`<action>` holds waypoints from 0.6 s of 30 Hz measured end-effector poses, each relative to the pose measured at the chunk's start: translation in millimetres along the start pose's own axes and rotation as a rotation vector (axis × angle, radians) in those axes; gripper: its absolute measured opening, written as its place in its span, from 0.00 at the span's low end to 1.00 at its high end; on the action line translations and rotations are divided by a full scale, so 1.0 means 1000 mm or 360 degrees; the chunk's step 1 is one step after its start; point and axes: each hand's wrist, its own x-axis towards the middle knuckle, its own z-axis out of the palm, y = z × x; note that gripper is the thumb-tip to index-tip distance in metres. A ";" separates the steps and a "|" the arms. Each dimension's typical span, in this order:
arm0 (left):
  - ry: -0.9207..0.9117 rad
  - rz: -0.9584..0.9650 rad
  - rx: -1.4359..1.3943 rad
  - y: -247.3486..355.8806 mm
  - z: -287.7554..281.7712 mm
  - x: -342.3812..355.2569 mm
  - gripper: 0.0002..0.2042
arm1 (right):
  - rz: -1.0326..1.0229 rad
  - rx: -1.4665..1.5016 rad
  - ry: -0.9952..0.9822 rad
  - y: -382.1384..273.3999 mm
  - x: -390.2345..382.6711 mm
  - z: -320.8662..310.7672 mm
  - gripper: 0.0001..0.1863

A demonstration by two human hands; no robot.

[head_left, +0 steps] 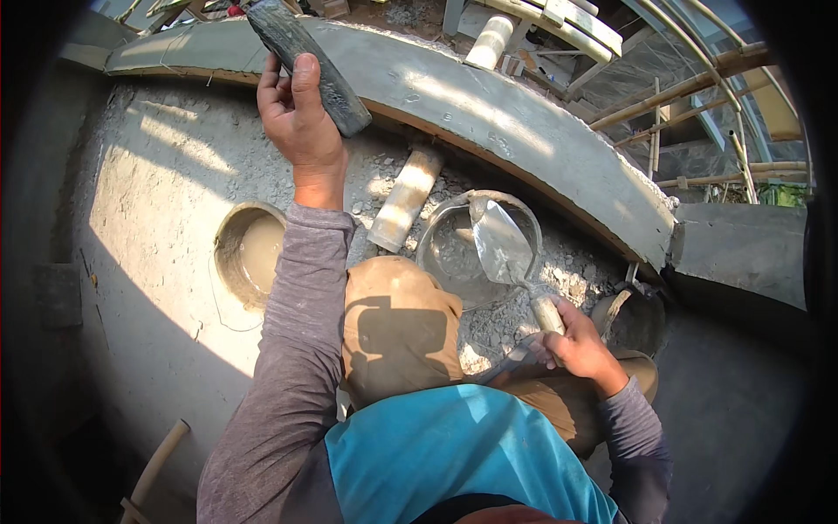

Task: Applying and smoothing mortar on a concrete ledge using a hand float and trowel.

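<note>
My left hand (305, 131) is raised over the long cement wall, closed round a dark, worn, oblong block (301, 57). The block slants from upper left to lower right, and it may be a wooden float, though its far side is hidden. Lower on the right, my right hand (580, 345) is wrapped round the pale handle of a pointed trowel (504, 251). The trowel's metal blade lies over a round bucket (423, 253) with wet grey mortar inside. Some mortar sticks near the blade's tip, at the bucket's far rim.
A second bucket (224, 262) with cloudy liquid stands left of my knee. A pale pipe (406, 199) slopes down from beneath the curved cement wall (489, 122). Rubble (559, 262) surrounds the mortar bucket. Another container (635, 323) sits at right; bamboo poles (698, 83) stand beyond the wall.
</note>
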 end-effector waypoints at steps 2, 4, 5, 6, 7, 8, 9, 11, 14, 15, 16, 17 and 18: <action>0.0168 -0.0115 -0.0145 -0.008 -0.011 0.007 0.21 | -0.0352 -0.0534 0.0341 -0.002 0.001 -0.005 0.32; 0.0259 -0.0176 -0.0230 -0.015 -0.025 0.009 0.22 | -0.0802 -0.0819 0.0512 -0.042 0.019 -0.001 0.30; 0.0330 -0.0279 -0.0312 -0.017 -0.030 0.010 0.22 | -0.1058 -0.1023 0.0661 -0.052 0.035 0.001 0.30; 0.0351 -0.0249 -0.0322 -0.021 -0.036 0.009 0.22 | -0.1245 -0.1093 0.0794 -0.067 0.051 0.007 0.30; 0.0398 -0.0310 -0.0329 -0.025 -0.038 0.008 0.21 | -0.1346 -0.1088 0.0907 -0.078 0.071 0.012 0.31; 0.0448 -0.0368 -0.0319 -0.028 -0.043 0.007 0.20 | -0.1346 -0.1086 0.1007 -0.092 0.091 0.022 0.32; 0.0460 -0.0350 -0.0333 -0.031 -0.041 0.006 0.20 | -0.1521 -0.1150 0.1161 -0.102 0.112 0.026 0.32; 0.0534 -0.0390 -0.0395 -0.036 -0.037 0.006 0.20 | -0.1585 -0.1105 0.1230 -0.121 0.149 0.034 0.33; 0.0548 -0.0372 -0.0337 -0.045 -0.048 0.010 0.21 | -0.1436 -0.1306 0.1155 -0.139 0.188 0.043 0.33; 0.0553 -0.0367 -0.0332 -0.049 -0.050 0.012 0.21 | -0.1295 -0.1427 0.1061 -0.146 0.194 0.045 0.33; 0.0535 -0.0352 -0.0262 -0.054 -0.051 0.014 0.22 | -0.1148 -0.1543 0.0966 -0.149 0.197 0.046 0.33; 0.0515 -0.0340 -0.0192 -0.060 -0.053 0.015 0.23 | -0.1147 -0.1542 0.0963 -0.149 0.195 0.046 0.33; 0.0497 -0.0353 -0.0101 -0.062 -0.053 0.014 0.24 | -0.1162 -0.1481 0.0971 -0.147 0.188 0.044 0.32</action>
